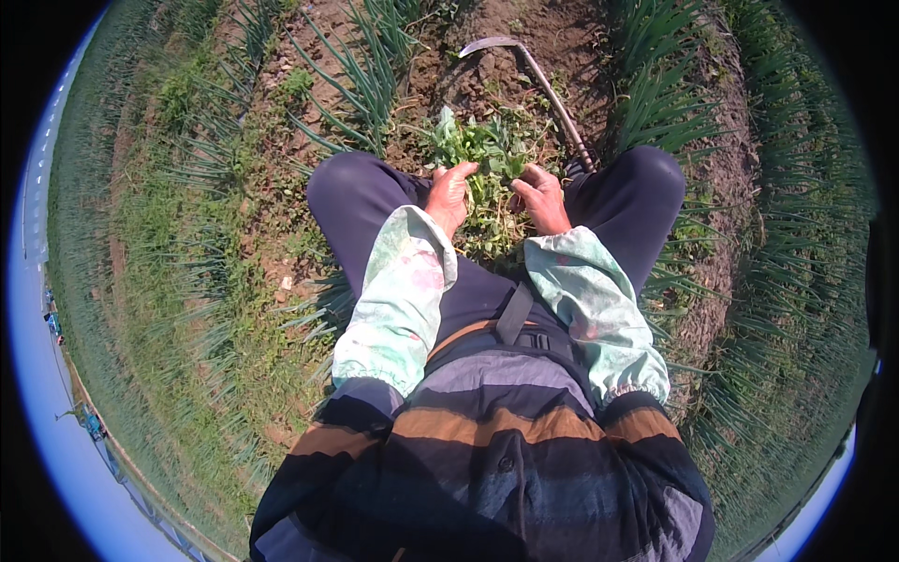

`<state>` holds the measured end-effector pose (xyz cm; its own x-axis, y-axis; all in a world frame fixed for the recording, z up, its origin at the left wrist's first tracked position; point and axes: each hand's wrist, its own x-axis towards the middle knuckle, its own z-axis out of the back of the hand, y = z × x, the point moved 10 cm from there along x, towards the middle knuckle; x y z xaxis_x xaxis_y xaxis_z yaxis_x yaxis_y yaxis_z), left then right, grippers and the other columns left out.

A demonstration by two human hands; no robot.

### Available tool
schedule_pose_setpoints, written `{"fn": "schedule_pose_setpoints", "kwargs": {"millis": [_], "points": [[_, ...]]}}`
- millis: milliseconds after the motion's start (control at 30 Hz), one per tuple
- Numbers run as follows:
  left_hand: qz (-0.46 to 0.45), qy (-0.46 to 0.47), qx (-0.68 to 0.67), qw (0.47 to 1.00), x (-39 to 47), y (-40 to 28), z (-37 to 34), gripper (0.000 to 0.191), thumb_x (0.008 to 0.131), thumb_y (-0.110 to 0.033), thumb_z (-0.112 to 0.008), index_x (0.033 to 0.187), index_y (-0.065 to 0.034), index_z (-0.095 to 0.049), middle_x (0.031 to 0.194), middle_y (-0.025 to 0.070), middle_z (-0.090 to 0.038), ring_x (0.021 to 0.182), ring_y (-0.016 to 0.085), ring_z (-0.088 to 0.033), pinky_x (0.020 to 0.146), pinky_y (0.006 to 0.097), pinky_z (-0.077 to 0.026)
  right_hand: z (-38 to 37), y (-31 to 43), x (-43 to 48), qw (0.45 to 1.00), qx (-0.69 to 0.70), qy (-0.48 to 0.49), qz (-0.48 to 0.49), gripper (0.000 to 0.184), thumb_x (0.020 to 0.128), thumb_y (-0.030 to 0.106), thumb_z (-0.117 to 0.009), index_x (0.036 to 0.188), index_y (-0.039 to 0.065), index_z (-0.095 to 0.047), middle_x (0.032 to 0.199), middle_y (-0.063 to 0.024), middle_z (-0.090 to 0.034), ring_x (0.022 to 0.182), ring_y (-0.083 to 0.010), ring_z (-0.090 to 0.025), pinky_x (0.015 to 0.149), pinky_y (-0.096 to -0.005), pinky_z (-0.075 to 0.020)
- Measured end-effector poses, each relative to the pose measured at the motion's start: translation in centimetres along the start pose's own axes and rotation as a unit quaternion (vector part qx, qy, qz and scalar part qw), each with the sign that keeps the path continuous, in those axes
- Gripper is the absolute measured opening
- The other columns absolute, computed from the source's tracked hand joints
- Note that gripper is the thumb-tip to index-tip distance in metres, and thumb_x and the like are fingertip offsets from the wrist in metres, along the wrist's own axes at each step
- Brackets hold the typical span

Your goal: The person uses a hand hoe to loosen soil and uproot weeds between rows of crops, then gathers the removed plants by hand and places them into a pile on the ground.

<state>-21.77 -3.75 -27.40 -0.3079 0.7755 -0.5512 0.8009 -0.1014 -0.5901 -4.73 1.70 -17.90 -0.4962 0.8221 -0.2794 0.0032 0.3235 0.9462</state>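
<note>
Low between my bent knees, both hands are at a bunch of leafy green plants (484, 144). My left hand (449, 197) has its thumb pointing across the stems and its fingers curled around the left side of the bunch. On the other side, my right hand (542, 199) bends its fingers in against the leaves; its fingertips are partly hidden in the foliage. A sickle (558, 105) lies on the soil beyond, its curved blade (488, 44) at the far end and its handle running back to my right knee.
Rows of green onions stand at the left (372, 77) and right (660, 84) of my knees. Bare soil (456, 70) runs between them ahead. Low weeds (491, 232) cover the ground under my hands. More planted rows (793, 281) extend outward.
</note>
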Motion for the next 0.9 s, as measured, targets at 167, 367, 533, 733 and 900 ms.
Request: {"fn": "schedule_pose_setpoints", "kwargs": {"millis": [167, 367, 533, 733, 900], "points": [[0.026, 0.081, 0.015, 0.996, -2.8, -1.3, -3.8, 0.010, 0.088, -0.002, -0.066, 0.095, 0.0044, -0.069, 0.088, 0.0126, -0.073, 0.076, 0.021, -0.073, 0.069, 0.0348, -0.063, -1.2, 2.9, -1.7, 0.927, -0.333, -0.015, 0.175, 0.018, 0.082, 0.007, -0.063, 0.096, -0.004, -0.061, 0.072, -0.0153, -0.064, 0.063, -0.0291, -0.065, 0.061, -0.0379, -0.0526], [0.073, 0.101, 0.143, 0.982, -5.8, -1.1, -6.4, 0.021, 0.085, -0.001, -0.072, 0.101, 0.0083, -0.063, 0.088, 0.0130, -0.071, 0.075, 0.021, -0.071, 0.065, 0.0336, -0.061, -2.1, -0.2, -2.0, 0.963, -0.244, 0.109, 0.042, 0.039, 0.081, 0.010, -0.062, 0.119, 0.000, -0.062, 0.083, -0.0217, -0.064, 0.074, -0.0354, -0.063, 0.071, -0.0449, -0.0517], [0.041, 0.105, 0.151, 0.982, -6.5, -2.4, -8.0, 0.029, 0.080, 0.003, -0.074, 0.101, 0.0067, -0.054, 0.089, 0.0109, -0.067, 0.077, 0.020, -0.069, 0.065, 0.0327, -0.058, -2.6, 1.9, -2.4, 0.979, -0.137, 0.152, 0.004, 0.025, 0.091, 0.018, -0.057, 0.101, -0.003, -0.063, 0.074, -0.0133, -0.064, 0.058, -0.0221, -0.065, 0.056, -0.0358, -0.0521], [0.015, 0.099, 0.178, 0.979, -7.6, -1.8, -8.8, 0.018, 0.081, 0.002, -0.073, 0.098, 0.0049, -0.064, 0.089, 0.0089, -0.070, 0.077, 0.017, -0.069, 0.069, 0.0294, -0.057, -1.2, 2.9, -3.3, 0.984, -0.145, 0.103, -0.017, 0.025, 0.093, 0.017, -0.057, 0.091, -0.006, -0.066, 0.059, -0.0088, -0.060, 0.047, -0.0157, -0.059, 0.046, -0.0315, -0.0460], [-0.008, 0.139, 0.194, 0.971, -9.0, -3.1, -11.3, 0.007, 0.083, -0.001, -0.073, 0.089, 0.0024, -0.070, 0.082, 0.0060, -0.071, 0.069, 0.012, -0.066, 0.061, 0.0265, -0.052, -0.5, 2.3, -3.0, 0.950, -0.301, 0.085, 0.005, 0.034, 0.090, 0.028, -0.060, 0.093, -0.005, -0.065, 0.074, -0.0246, -0.063, 0.069, -0.0384, -0.061, 0.065, -0.0475, -0.0473]]}}
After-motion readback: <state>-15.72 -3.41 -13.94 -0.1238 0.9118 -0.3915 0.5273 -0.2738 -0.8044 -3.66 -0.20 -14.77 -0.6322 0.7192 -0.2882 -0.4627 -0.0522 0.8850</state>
